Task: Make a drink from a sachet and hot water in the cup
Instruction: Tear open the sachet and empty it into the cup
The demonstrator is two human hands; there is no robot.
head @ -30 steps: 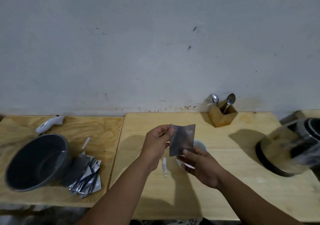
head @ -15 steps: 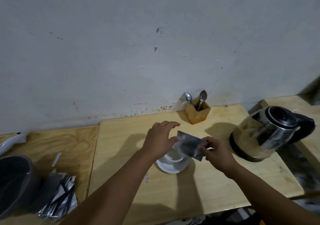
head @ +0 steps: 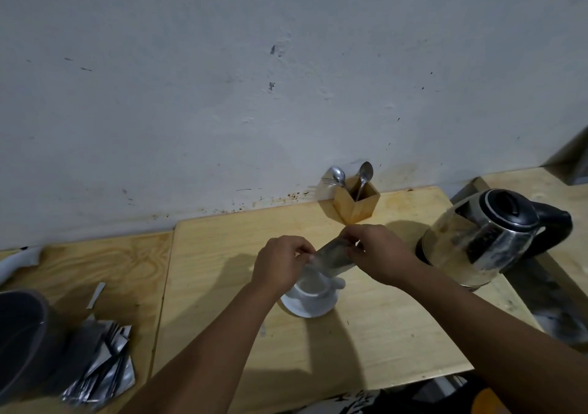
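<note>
A silver foil sachet (head: 332, 259) is held tilted right above a white cup (head: 313, 286) that stands on a white saucer (head: 307, 308) on the wooden table. My left hand (head: 281, 262) pinches the sachet's lower left end. My right hand (head: 378, 256) grips its raised right end. The sachet's lower edge dips toward the cup's mouth, and whether anything pours out cannot be told. A glass and steel kettle (head: 490, 238) with a black lid and handle stands to the right of my hands.
A wooden holder (head: 356, 205) with two spoons stands against the wall behind the cup. A pile of silver sachets (head: 101, 369) and a dark bowl (head: 19, 340) lie at the left. A torn foil strip (head: 96, 295) lies near them.
Both hands lowered the sachet from upright in front of me to tilted over the cup. My view swung right, bringing the kettle fully into sight.
</note>
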